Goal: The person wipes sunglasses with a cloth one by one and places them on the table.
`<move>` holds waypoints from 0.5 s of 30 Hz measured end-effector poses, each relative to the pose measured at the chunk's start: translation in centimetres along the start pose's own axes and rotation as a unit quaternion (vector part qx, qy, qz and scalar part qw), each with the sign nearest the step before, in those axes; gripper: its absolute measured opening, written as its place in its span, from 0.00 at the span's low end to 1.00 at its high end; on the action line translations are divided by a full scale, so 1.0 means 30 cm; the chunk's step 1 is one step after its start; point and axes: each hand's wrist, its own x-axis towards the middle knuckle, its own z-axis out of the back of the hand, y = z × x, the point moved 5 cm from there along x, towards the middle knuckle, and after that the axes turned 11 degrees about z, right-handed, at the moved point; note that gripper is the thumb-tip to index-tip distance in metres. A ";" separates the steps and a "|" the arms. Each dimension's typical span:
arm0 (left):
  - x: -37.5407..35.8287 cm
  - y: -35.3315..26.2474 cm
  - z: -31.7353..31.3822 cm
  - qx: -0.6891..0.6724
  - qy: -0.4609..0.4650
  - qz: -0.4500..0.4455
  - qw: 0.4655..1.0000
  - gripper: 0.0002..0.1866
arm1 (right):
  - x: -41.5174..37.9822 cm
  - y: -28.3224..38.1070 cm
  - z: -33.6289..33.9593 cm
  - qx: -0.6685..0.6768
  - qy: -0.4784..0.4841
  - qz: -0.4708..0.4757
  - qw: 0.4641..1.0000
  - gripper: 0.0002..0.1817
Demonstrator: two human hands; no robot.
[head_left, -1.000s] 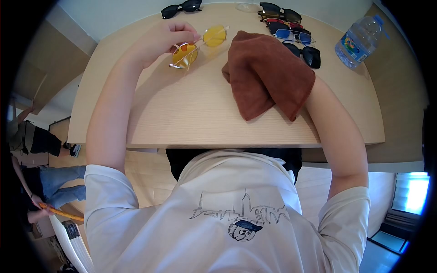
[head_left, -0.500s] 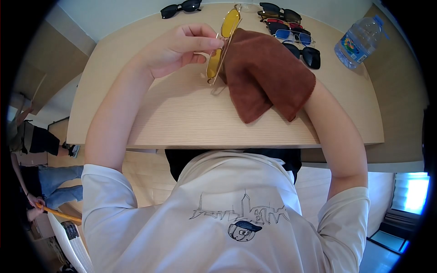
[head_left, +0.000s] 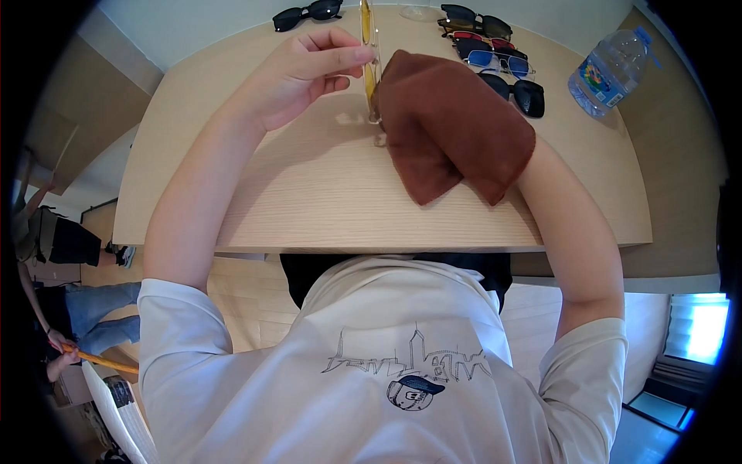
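Note:
My left hand (head_left: pixel 305 71) pinches a pair of yellow-lensed glasses (head_left: pixel 370 56) by the frame, holding them edge-on and upright above the wooden table (head_left: pixel 325 193). A brown cloth (head_left: pixel 448 124) is draped over my right hand, which is hidden under it; only the forearm shows. The cloth's left edge touches the lower lens of the glasses.
A row of several sunglasses (head_left: pixel 495 58) lies at the back right, one black pair (head_left: pixel 308 13) at the back middle. A plastic water bottle (head_left: pixel 610 71) lies at the far right. Other people stand on the floor at the left (head_left: pixel 69 309).
My left hand turned the yellow glasses from flat to edge-on and carried them right until they met the brown cloth. The cloth-covered right hand stayed in place.

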 end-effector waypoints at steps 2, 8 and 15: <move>0.002 -0.005 0.002 0.007 0.005 -0.019 1.000 0.04 | 0.006 0.004 -0.016 0.006 0.021 -0.013 1.000 0.06; -0.009 -0.006 -0.028 0.005 0.009 -0.024 1.000 0.04 | 0.008 -0.010 -0.051 0.055 0.079 -0.104 0.990 0.04; 0.001 -0.001 0.000 0.020 -0.044 -0.023 0.999 0.04 | 0.004 0.008 0.009 0.084 -0.025 -0.061 0.994 0.06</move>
